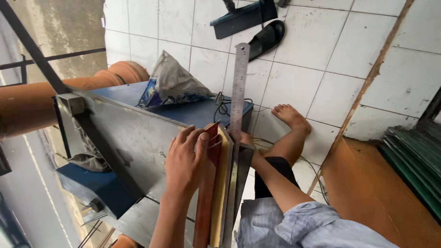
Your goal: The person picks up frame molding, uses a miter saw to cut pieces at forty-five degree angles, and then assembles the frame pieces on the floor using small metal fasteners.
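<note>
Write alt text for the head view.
A left hand presses a reddish-brown profile strip against a grey metal table, while the right hand, mostly hidden, steadies a steel ruler alongside. Below, white floor tiles and a black sandal.

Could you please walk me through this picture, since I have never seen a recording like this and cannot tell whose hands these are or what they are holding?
There is no machine here: a person wears a camera on the head, looking down at their own hands. The left hand presses a reddish-brown profile strip against a grey metal work surface. The right hand, mostly hidden, steadies a long steel ruler alongside. A crumpled bag lies on a blue box behind. Below are a tiled floor, the person's bare foot and a black sandal.
</note>
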